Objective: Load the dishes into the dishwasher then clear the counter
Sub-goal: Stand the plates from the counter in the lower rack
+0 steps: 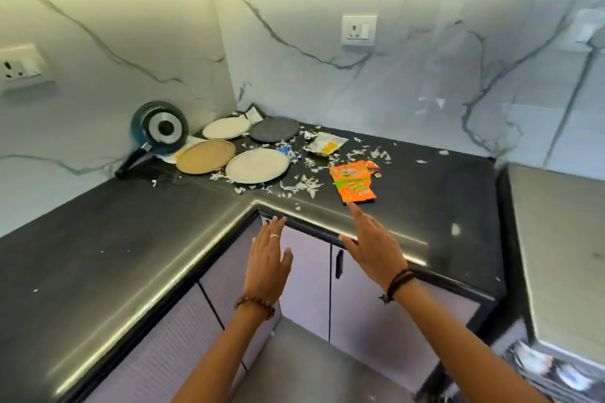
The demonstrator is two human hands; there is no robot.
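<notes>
Black stone counter [114,239] wraps an inner corner, and both hands reach over its front edge with fingers straight and nothing held: the left hand [266,260] hovers in front of the cabinet doors [304,278], the right hand [371,247] slightly ahead of it, its longest fingertip just short of the orange snack wrapper [353,180]. Beyond both palms, well apart from them toward the corner, lie the dishes: a white plate [257,165] nearest the left hand's line of reach, a tan plate [206,156] to its left, a cream plate [226,127] and a dark grey plate [274,128] farther back, and a blue frying pan [159,127] propped on edge against the marble wall at the far left. Torn white paper scraps [302,186] lie between the fingers and the plates, and a yellow-and-white packet [327,144] sits past the right fingertips. No dishwasher is in view.

Risks as I judge them: scraps under a plate rim could let it slide as it is lifted, and a one-handed grab of the flat plates may slip. Pulling the tan plate could nudge the leaning pan so that it topples. Sweeping the hands across would push litter off the edge to the floor
</notes>
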